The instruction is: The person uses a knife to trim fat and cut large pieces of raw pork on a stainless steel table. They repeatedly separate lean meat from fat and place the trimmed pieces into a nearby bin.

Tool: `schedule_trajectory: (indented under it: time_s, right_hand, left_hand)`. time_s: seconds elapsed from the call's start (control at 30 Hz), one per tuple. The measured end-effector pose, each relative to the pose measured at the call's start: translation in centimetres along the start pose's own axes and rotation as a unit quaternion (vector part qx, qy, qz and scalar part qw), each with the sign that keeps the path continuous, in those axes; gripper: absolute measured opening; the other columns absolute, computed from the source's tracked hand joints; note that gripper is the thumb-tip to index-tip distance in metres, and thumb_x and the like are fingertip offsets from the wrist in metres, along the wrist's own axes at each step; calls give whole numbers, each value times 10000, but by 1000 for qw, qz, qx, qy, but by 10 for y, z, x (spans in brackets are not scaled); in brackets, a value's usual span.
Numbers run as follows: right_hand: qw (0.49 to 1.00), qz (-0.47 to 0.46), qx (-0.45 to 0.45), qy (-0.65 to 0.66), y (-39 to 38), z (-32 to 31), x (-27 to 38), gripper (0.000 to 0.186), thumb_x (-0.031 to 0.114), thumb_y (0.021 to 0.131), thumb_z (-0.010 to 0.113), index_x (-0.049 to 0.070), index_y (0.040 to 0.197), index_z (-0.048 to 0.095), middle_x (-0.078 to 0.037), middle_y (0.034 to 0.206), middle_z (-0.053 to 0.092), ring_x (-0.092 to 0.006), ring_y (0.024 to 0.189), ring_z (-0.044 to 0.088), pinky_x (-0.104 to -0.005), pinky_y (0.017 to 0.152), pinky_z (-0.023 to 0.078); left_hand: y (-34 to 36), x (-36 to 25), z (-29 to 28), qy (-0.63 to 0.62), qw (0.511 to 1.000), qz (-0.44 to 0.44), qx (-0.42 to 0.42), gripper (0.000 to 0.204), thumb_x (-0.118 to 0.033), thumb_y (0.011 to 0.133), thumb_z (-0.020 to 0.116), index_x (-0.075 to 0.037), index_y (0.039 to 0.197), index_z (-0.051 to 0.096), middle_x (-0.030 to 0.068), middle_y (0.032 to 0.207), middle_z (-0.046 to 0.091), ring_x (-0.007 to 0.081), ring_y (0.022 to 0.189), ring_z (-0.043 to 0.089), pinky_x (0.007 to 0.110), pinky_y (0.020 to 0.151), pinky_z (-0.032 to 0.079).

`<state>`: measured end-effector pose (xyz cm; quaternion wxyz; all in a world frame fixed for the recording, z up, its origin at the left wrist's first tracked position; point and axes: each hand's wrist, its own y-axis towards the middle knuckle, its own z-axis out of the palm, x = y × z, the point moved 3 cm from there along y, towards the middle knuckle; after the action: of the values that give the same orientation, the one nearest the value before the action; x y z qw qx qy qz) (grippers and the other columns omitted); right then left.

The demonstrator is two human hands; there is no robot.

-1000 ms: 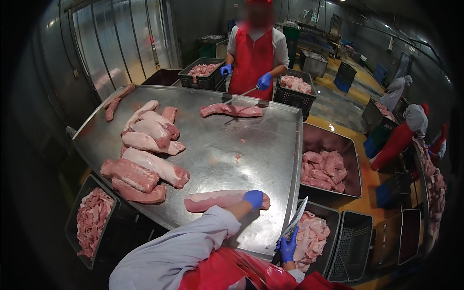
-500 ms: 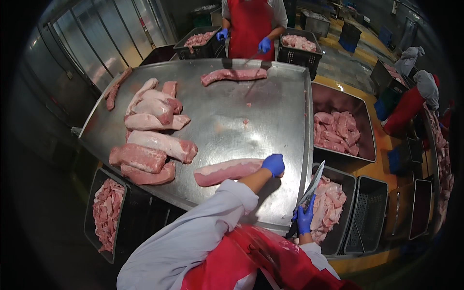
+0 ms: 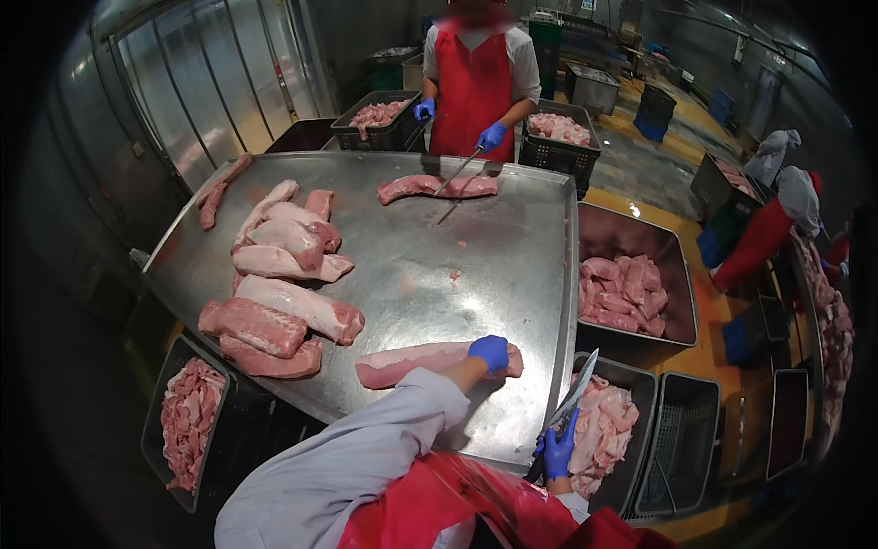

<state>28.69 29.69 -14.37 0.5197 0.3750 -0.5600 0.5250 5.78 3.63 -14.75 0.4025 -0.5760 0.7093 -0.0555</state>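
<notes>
A long pale-pink strip of pork loin (image 3: 412, 363) lies across the near part of the steel table. My left hand (image 3: 488, 352), in a blue glove, is closed on it close to its right end; the fingertips are mostly hidden. Off the table's right edge, my right hand (image 3: 560, 448), also blue-gloved, grips a large knife (image 3: 576, 392) with its blade pointing up and away. Below the knife stands a dark crate (image 3: 645, 393) of pale meat pieces. To the left on the table rests a group of several thick pork pieces (image 3: 291, 240).
Across the steel table (image 3: 393, 261), a co-worker in a red apron (image 3: 471, 87) holds a long thin tool (image 3: 459, 172) above another loin strip (image 3: 402, 188). A bin (image 3: 690, 274) of meat stands along the right edge, another crate (image 3: 224, 412) at the near left.
The view has tilted up, so the table sits lower. My left hand has shifted slightly left along the loin. The knife stays in my right hand.
</notes>
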Motion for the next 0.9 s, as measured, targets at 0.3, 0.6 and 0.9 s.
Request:
schedule_trajectory:
  time_s: [0.3, 0.6, 0.9]
  right_hand:
    - [1000, -23, -3, -10, -2, -5, -7, 837, -20, 928, 530, 228, 1604, 103, -41, 703, 554, -118, 489, 527, -267, 423, 470]
    - [999, -33, -5, -9, -1, 1, 0, 855, -42, 924, 524, 239, 1605, 89, -36, 706, 549, -120, 493, 529, -267, 424, 470]
    - [999, -34, -6, -8, -3, -2, -5, 847, -48, 920, 516, 233, 1604, 102, -40, 737, 557, -123, 523, 546, -269, 438, 475]
  left_hand:
    - [-33, -15, 0, -37, 989, 14, -142, 271, -219, 805, 676, -64, 1025, 707, 205, 1037, 708, 370, 966, 691, 431, 823, 550]
    - [-39, -21, -13, -68, 983, 18, -169, 234, -217, 839, 632, -54, 996, 690, 219, 1012, 701, 390, 950, 679, 441, 819, 540]
    - [-54, -22, -12, -80, 977, 20, -198, 213, -215, 874, 589, -43, 968, 673, 233, 986, 694, 411, 935, 667, 450, 815, 530]
